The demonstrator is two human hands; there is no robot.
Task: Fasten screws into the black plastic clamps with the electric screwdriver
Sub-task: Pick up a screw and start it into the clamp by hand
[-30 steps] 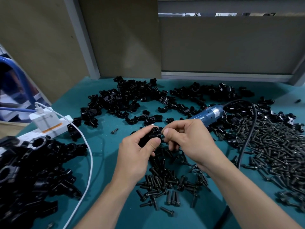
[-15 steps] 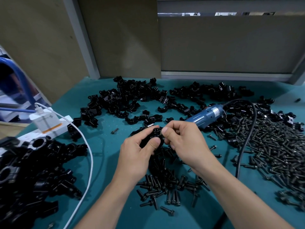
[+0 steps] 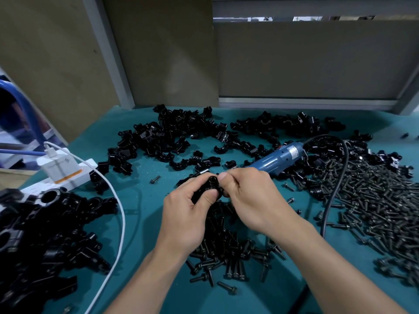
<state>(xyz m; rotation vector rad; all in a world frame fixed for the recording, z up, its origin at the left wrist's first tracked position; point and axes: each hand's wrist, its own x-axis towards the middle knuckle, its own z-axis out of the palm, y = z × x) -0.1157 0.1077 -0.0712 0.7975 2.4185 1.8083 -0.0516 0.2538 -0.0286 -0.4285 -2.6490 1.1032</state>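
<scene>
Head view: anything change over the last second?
The right hand edged left toward the left hand, uncovering more of the electric screwdriver. Both hands keep gripping the clamp; the screwdriver and loose screws are unmoved.

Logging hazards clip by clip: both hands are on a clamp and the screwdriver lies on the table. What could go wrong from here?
1. The clamp is only pinched between the left hand and right hand; it could slip into the screws below.
2. The screwdriver lies behind the right hand, its cord lying over the screw pile; lifting it may scatter screws.
</scene>
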